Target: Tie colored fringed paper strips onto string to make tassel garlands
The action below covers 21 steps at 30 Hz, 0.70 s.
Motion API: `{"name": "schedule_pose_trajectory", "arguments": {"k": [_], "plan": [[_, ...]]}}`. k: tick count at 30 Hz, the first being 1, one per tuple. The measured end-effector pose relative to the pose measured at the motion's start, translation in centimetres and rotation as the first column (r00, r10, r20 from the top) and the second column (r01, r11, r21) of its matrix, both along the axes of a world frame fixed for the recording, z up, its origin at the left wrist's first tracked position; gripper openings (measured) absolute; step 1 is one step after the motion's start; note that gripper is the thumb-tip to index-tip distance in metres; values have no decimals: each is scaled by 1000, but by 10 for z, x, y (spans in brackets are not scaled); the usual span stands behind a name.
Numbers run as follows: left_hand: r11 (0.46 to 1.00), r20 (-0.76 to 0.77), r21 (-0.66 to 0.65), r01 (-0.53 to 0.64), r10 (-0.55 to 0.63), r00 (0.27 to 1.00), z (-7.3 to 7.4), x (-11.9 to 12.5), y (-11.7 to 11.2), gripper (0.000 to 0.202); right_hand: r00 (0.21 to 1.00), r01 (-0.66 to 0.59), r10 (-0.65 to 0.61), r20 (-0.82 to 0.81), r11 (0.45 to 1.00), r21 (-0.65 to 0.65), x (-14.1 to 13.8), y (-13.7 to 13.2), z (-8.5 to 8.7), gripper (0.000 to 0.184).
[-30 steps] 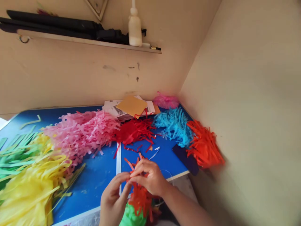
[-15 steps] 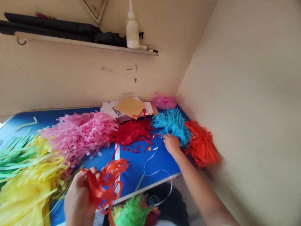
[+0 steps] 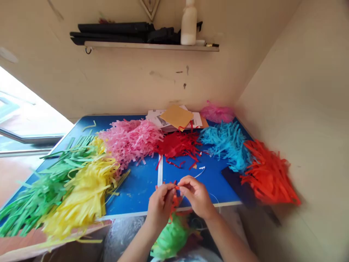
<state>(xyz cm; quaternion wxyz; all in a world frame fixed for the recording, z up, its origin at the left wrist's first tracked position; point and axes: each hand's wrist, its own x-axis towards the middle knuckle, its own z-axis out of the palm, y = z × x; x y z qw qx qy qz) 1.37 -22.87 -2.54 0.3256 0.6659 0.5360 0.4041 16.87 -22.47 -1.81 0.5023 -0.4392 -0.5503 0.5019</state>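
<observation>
OK, head view: left hand [image 3: 160, 204] and right hand [image 3: 198, 198] are meeting over the tabletop's [image 3: 141, 196] front edge, fingertips of both pinching thin, limp orange fringe [image 3: 176, 201]. Puffy light-green bunch [image 3: 171, 236] is sitting just below, off that edge. Ragged red fringe [image 3: 177, 143] is lying toward the back edge, shaggy pink fringe [image 3: 133, 138] spreading left of it. Long, flat yellow strips [image 3: 79, 198] and green strips [image 3: 46, 193] are covering the front left corner. Curly blue fringe [image 3: 226, 142] and a spiky red-orange heap [image 3: 269, 174] are lining the right edge; filmy, crumpled pink bundle [image 3: 218, 112] is resting at the back right corner.
</observation>
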Motion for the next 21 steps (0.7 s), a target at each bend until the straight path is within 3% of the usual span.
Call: {"name": "schedule_pose_trajectory", "arguments": {"k": [4, 8, 12, 16, 21], "plan": [[998, -25, 52, -40, 42, 999, 2, -4, -1, 16, 989, 30, -48, -139, 991, -128, -4, 1, -7, 10], [994, -34, 110, -20, 24, 999, 5, -5, -2, 14, 987, 61, -79, -138, 989, -135, -4, -1, -6, 10], [990, -54, 135, 31, -23, 998, 6, -7, -2, 13, 996, 72, -76, -38, 992, -100, -4, -4, -5, 7], [985, -110, 146, 93, -77, 991, 4, -10, -1, 16, 984, 31, -27, 174, 999, -22, 0, -4, -2, 2], [989, -20, -11, 148, -149, 989, 2, -13, -4, 13, 958, -4, -3, 287, 1000, 24, 2, -2, 0, 7]]}}
